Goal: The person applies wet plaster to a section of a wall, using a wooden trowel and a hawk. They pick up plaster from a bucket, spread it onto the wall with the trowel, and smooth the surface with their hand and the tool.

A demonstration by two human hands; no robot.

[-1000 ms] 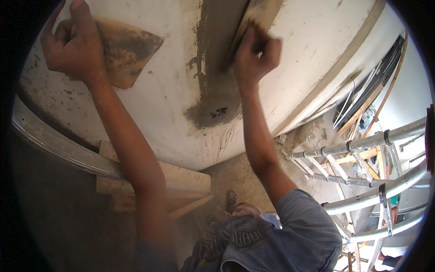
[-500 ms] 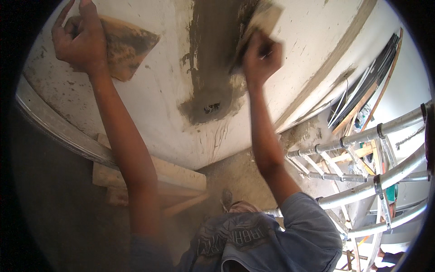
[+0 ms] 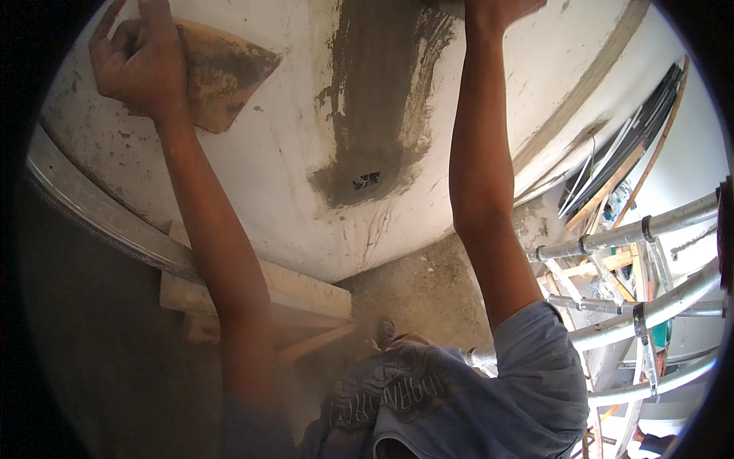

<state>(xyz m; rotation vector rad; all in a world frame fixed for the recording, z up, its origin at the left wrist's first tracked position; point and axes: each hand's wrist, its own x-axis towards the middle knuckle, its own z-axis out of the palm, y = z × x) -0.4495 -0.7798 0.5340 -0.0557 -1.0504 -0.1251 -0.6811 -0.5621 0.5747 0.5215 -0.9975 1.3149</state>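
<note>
A long, dark grey strip of damp-looking plaster (image 3: 371,99) runs down a white, stained wall (image 3: 283,168) as I stand facing it, both bare arms raised. To the left of the strip, my left hand (image 3: 144,73), its fingers bent, grasps a flat, four-sided, tan-orange board (image 3: 225,76) smeared with dark grey; the board sits between that hand and the strip, well apart from the latter. To the right of the strip's upper end, my right hand (image 3: 505,11) is cut off by the top of the view, and I cannot tell whether its fingers are clenched or loose. Between it and the strip shows a dark sliver of a flat tool (image 3: 449,8), mostly out of sight. Ragged grey smears fringe the strip's right side, and a small, dark, rectangular opening (image 3: 366,181) pierces its lower end. Below and left of the strip lie pale wooden planks (image 3: 313,294); well to its right and lower stands a silvery tubular metal frame (image 3: 642,329) with black bands.
</note>
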